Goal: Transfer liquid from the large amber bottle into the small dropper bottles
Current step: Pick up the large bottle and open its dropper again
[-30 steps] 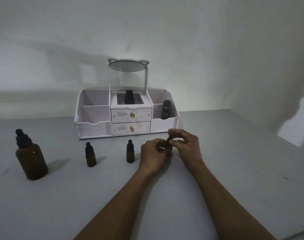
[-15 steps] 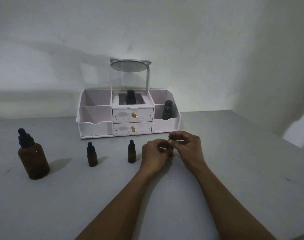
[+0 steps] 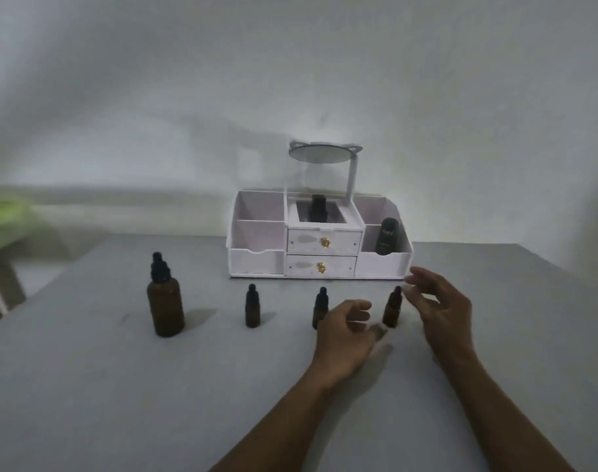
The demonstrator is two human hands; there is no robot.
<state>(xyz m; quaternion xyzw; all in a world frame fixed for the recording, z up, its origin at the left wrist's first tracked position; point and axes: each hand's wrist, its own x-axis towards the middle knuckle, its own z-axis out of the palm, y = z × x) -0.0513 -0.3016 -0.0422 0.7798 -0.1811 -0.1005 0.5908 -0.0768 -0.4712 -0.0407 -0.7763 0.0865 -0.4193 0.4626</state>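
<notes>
Right dropper bottle (image 3: 392, 308) upright, capped, before organizer (image 3: 319, 240), flanked by left hand (image 3: 345, 330) and right hand (image 3: 440, 308), both loose-fingered, nothing held. Large amber bottle (image 3: 164, 301) left of organizer, capped. Between-grasps step judged; next, its cap to be unscrewed.

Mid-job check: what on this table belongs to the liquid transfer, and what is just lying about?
For the job: large amber bottle; left dropper bottle; middle dropper bottle; right dropper bottle.
Lying about: white organizer; black bottle in its right compartment; dark bottle in its centre compartment; round mirror.
</notes>
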